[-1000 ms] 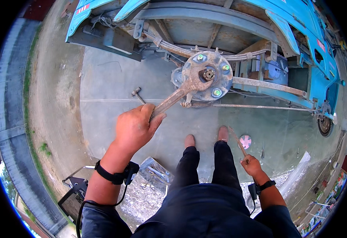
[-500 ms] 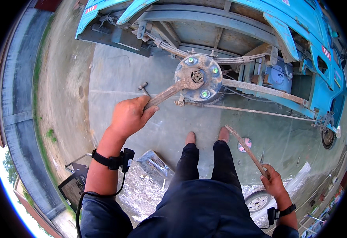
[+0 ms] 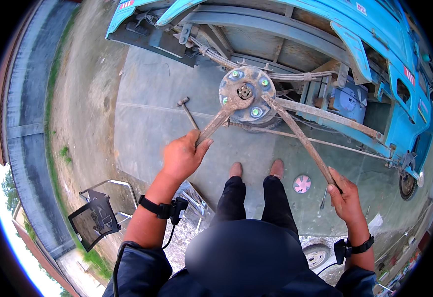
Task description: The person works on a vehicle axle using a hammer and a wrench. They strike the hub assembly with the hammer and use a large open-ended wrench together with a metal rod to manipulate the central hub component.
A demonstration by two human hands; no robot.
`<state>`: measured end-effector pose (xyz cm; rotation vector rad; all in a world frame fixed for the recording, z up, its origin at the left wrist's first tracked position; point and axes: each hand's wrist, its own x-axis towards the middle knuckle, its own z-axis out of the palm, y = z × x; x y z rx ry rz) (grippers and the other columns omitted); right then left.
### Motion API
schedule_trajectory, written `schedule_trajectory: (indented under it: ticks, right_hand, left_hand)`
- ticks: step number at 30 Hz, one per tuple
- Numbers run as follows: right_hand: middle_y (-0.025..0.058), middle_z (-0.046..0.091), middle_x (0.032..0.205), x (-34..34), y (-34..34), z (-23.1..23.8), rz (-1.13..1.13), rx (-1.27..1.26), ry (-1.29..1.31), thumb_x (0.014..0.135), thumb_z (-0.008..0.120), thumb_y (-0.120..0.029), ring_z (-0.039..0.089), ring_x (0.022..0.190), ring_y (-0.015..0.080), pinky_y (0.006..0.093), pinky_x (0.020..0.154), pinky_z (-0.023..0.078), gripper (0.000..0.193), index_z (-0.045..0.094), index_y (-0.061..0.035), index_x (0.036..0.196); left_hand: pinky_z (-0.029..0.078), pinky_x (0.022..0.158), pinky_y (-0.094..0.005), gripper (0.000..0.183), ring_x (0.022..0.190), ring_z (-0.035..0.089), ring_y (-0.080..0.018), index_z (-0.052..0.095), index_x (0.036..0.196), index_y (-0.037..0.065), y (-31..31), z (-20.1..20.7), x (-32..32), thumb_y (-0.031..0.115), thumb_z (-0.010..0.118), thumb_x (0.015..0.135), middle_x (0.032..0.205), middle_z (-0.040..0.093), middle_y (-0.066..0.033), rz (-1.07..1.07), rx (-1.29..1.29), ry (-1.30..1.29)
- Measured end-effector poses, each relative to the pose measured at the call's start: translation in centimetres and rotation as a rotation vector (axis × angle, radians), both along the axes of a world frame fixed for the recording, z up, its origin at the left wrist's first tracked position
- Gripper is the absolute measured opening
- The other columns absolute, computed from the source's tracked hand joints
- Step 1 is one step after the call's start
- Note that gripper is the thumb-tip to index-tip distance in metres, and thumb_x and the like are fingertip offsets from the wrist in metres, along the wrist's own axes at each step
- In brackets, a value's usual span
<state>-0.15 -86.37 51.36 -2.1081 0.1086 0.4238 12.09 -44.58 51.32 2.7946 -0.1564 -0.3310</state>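
My left hand (image 3: 183, 157) is closed around the handle of a large rusty open-end wrench (image 3: 220, 120). The wrench's jaw sits around the castellated nut (image 3: 244, 91) in the middle of a round wheel hub (image 3: 252, 115). Several studs with greenish tips stand out of the hub's face. In my right hand (image 3: 344, 196) is the near end of a long rusty metal bar (image 3: 300, 136). Its far tip overlaps the hub's right side, between two studs; whether it touches I cannot tell.
A blue vehicle (image 3: 404, 54) with leaf springs (image 3: 295, 76) and a long rod (image 3: 325, 143) spans the far side. A hammer (image 3: 189, 112) lies on the concrete left of the wrench. A red-and-white disc (image 3: 302, 184), a metal-framed chair (image 3: 97, 218) and a wheel (image 3: 318, 255) are nearby.
My right hand has raised the bar forward and left, from near my right foot to the hub. The wrench has swung counterclockwise, its handle steeper, with my left hand moving right and nearer.
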Motion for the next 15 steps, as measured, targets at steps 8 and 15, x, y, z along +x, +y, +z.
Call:
schedule_trajectory:
  ticks: [8, 15]
  right_hand:
    - [0.0126, 0.066, 0.094, 2.0, 1.5, -2.4, -0.036, 0.061, -0.005, 0.093, 0.06, -0.01, 0.063, 0.077, 0.0185, 0.0301, 0.074, 0.051, 0.041, 0.057, -0.0024, 0.133]
    - [0.0048, 0.063, 0.082, 4.6, 3.5, -2.7, -0.109, 0.312, 0.177, 0.096, 0.057, -0.009, 0.053, 0.055, 0.0076, 0.0231, 0.052, 0.046, 0.041, 0.056, -0.0043, 0.136]
  left_hand:
    - [0.049, 0.059, -0.0477, 0.032, 0.067, 0.064, -0.0405, 0.055, 0.095, 0.002, -3.7, -0.5, -3.5, 0.033, 0.065, 0.092, 0.068, 0.063, -0.0199, 0.195, -0.213, 0.158]
    - [0.047, 0.057, -0.0393, 0.028, 0.059, 0.06, -0.0291, 0.056, 0.097, 0.0, -4.1, -0.8, -3.9, 0.027, 0.064, 0.093, 0.067, 0.06, -0.0159, 0.204, -0.228, 0.127]
